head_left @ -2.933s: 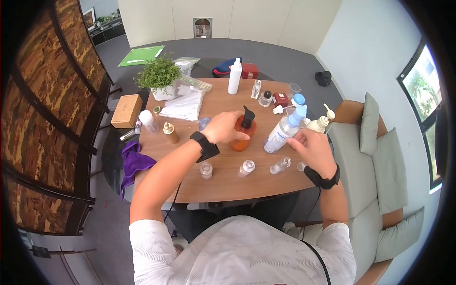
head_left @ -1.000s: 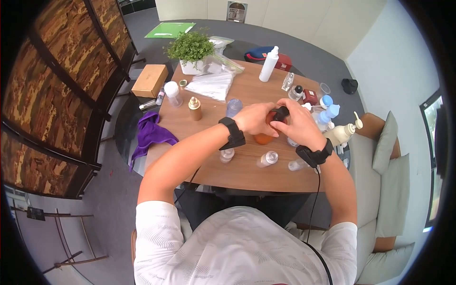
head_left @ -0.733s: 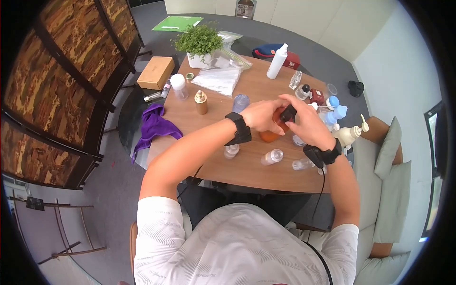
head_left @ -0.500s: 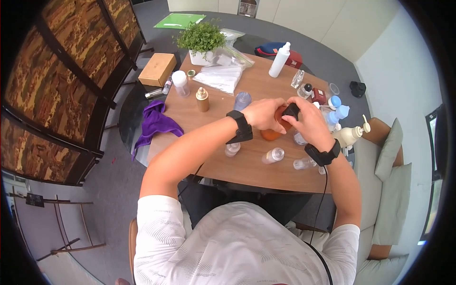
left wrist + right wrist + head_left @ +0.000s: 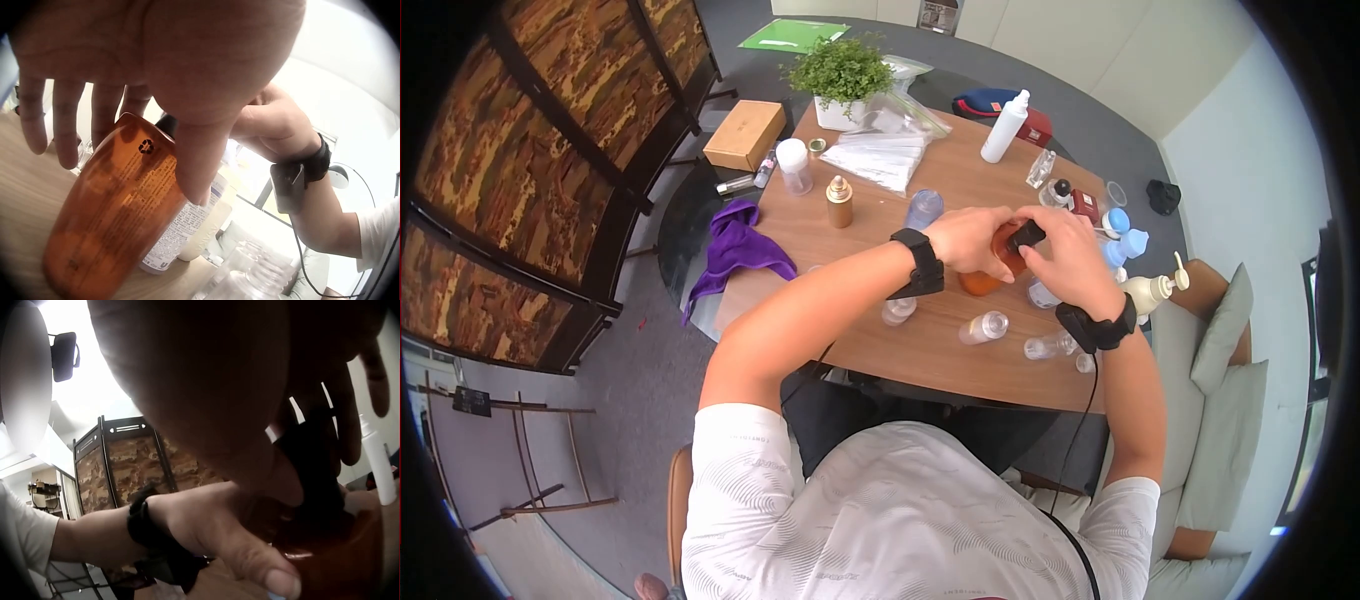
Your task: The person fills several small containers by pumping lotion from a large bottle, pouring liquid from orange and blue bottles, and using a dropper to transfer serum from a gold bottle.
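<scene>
An amber, see-through pump bottle [image 5: 980,283] stands tilted over the table in the head view, and its recycling mark shows in the left wrist view. My left hand [image 5: 975,240] grips its upper part between thumb and fingers. With thumb and fingers my right hand [image 5: 1075,255] holds the black pump head [image 5: 1027,236] on top, partly covering it. Close to the right hand are a white bottle with blue print [image 5: 181,234], mostly hidden in the head view, and a cream pump bottle [image 5: 1145,293].
Clear bottles [image 5: 984,328] stand or lean along the near edge. A bluish clear bottle [image 5: 925,208] is beside the left hand, a gold bottle [image 5: 840,205] further left. At the back are a white spray bottle [image 5: 1005,130], a potted plant [image 5: 840,75] and white strips [image 5: 878,160].
My right hand has left the white bottle with the blue pump and moved left onto the black pump head. The left hand stays on the amber bottle, now tilted. The head view has shifted.
</scene>
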`<move>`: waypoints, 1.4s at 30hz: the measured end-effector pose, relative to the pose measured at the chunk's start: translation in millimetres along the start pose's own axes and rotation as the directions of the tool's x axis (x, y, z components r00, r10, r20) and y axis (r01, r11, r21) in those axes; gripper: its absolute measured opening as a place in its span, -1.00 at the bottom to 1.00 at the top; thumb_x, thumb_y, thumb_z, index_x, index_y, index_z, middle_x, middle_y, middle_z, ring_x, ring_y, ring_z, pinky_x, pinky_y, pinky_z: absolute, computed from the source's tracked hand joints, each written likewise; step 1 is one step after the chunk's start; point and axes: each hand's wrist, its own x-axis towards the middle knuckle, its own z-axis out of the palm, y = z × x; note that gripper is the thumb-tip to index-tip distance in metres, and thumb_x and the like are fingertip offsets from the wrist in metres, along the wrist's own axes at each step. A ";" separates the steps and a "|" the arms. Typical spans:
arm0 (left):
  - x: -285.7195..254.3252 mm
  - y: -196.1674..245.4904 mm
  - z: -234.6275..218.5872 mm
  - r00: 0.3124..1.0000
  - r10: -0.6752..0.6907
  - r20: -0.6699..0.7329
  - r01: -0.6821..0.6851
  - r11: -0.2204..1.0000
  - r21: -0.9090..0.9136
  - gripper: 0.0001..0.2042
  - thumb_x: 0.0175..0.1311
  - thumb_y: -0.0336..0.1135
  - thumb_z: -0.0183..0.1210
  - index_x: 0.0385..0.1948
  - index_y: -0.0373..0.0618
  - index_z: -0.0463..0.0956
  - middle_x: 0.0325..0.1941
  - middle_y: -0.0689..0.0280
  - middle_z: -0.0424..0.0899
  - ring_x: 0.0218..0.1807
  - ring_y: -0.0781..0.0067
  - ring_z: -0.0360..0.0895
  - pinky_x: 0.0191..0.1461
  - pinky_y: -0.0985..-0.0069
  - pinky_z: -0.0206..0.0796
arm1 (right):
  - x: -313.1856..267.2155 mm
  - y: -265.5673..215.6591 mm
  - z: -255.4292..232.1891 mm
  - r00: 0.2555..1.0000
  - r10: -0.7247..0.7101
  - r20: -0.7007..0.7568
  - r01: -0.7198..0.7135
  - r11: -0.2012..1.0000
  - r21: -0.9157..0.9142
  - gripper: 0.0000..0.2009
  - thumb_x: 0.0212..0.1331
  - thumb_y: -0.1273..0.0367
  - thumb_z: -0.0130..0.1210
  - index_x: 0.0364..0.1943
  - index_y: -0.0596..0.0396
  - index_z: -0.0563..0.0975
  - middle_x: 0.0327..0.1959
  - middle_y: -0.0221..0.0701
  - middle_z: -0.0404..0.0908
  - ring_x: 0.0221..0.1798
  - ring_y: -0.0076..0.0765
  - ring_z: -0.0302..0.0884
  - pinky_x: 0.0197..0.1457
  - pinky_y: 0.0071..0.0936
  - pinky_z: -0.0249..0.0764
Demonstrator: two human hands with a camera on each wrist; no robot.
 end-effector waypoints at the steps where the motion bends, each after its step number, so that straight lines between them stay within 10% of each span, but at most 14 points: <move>1: 0.7 -0.4 0.5 1.000 0.004 0.002 -0.004 1.000 -0.005 -0.26 -0.04 -0.12 0.62 0.20 -0.21 0.50 0.11 0.07 0.74 0.21 0.01 0.66 0.26 0.24 0.47 | -1.9 2.2 0.8 0.992 -0.103 -0.068 0.100 0.994 -0.041 -0.67 0.16 0.22 0.36 -0.10 0.13 0.66 0.01 -0.21 0.67 0.14 -0.04 0.58 0.22 -0.14 0.38; 4: 2.0 -1.7 1.7 1.000 -0.007 0.008 0.007 1.000 -0.007 -0.26 -0.04 -0.12 0.62 0.20 -0.19 0.49 0.10 0.07 0.74 0.20 0.01 0.66 0.25 0.24 0.48 | 2.2 -1.7 2.7 0.963 -0.147 -0.226 0.111 0.980 -0.167 -0.68 0.14 0.26 0.36 -0.05 0.06 0.67 0.08 -0.25 0.64 0.23 -0.07 0.50 0.33 -0.13 0.26; 7: 0.1 5.0 -2.3 0.999 -0.042 0.027 0.041 0.999 0.030 -0.28 -0.03 -0.13 0.62 0.20 -0.17 0.50 0.08 0.08 0.75 0.18 0.03 0.67 0.23 0.24 0.49 | 5.3 2.5 -1.1 0.999 0.033 0.023 -0.027 0.970 -0.241 -0.59 0.14 0.28 0.36 0.10 0.03 0.63 0.16 -0.24 0.59 0.29 -0.03 0.45 0.38 -0.05 0.21; 13: 1.1 3.6 -1.8 0.999 -0.030 0.036 0.028 0.998 0.050 -0.30 -0.02 -0.08 0.61 0.16 -0.16 0.51 0.06 0.13 0.76 0.15 0.04 0.68 0.20 0.23 0.49 | 0.3 -4.4 -5.6 0.922 -0.313 -0.229 0.250 0.931 -0.267 -0.61 0.17 0.25 0.39 0.01 0.15 0.60 0.07 -0.18 0.61 0.19 -0.02 0.55 0.31 -0.12 0.36; 19: -1.8 7.2 -2.5 0.999 -0.032 0.014 0.031 0.997 0.068 -0.29 -0.01 -0.05 0.59 0.16 -0.18 0.51 0.09 0.11 0.75 0.18 0.03 0.67 0.21 0.22 0.49 | 3.2 -14.3 -4.9 0.937 0.343 0.069 -0.347 0.936 0.055 -0.57 0.21 0.29 0.35 0.11 0.17 0.55 0.06 -0.12 0.62 0.09 0.02 0.64 0.10 -0.22 0.55; 25: 2.3 10.5 -5.2 0.992 -0.100 0.082 0.087 0.985 0.150 -0.23 -0.02 0.00 0.59 0.23 -0.18 0.49 0.12 0.07 0.74 0.21 -0.02 0.66 0.27 0.20 0.47 | -3.4 -0.9 7.5 0.963 -0.038 -0.265 0.080 0.986 0.149 -0.66 0.19 0.30 0.36 -0.07 0.22 0.57 -0.19 -0.16 0.72 -0.14 0.02 0.72 -0.04 -0.16 0.61; 31: 0.0 11.9 -3.8 0.997 -0.071 0.034 0.065 0.987 0.149 -0.22 -0.02 0.00 0.59 0.25 -0.17 0.48 0.12 0.07 0.74 0.22 -0.01 0.65 0.28 0.19 0.47 | 0.3 3.3 8.2 0.986 0.164 0.039 -0.168 0.975 0.144 -0.68 0.14 0.42 0.34 -0.03 0.22 0.58 -0.24 -0.12 0.73 -0.15 0.07 0.74 -0.05 -0.14 0.61; 42: -4.8 17.2 -2.2 0.998 -0.068 0.008 0.067 0.989 0.134 -0.18 0.01 -0.05 0.58 0.33 -0.11 0.41 0.18 0.15 0.73 0.26 0.05 0.64 0.31 0.21 0.45 | -5.3 1.8 6.4 0.996 0.017 -0.086 0.005 0.966 0.258 -0.58 0.12 0.46 0.35 0.09 0.16 0.54 -0.08 -0.09 0.71 -0.08 0.05 0.71 0.00 -0.15 0.60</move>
